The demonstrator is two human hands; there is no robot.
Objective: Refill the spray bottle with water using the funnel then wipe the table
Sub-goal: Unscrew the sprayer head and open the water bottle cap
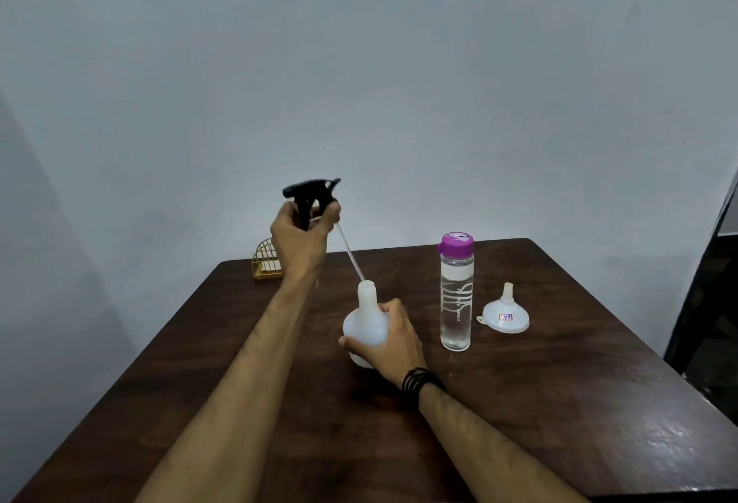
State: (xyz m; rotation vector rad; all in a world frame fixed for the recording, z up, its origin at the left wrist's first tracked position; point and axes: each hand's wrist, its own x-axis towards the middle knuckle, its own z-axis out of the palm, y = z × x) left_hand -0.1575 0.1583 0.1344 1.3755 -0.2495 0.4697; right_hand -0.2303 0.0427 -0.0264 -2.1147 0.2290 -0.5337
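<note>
My right hand point(393, 342) grips the round white spray bottle point(361, 322), which stands upright on the dark wooden table point(559, 402) with its neck uncovered. My left hand point(301, 233) holds the black trigger spray head point(309, 193) raised above and left of the bottle. Its thin dip tube point(351, 257) slants down, and the tip is just above the bottle's mouth. A clear water bottle point(456, 294) with a purple cap stands to the right. Beyond it a white funnel point(505, 312) lies wide end down, spout up.
A small gold wire holder point(265, 263) sits at the table's far left corner, partly behind my left wrist. A plain wall rises behind the table. A dark piece of furniture point(711, 302) stands past the table's right edge.
</note>
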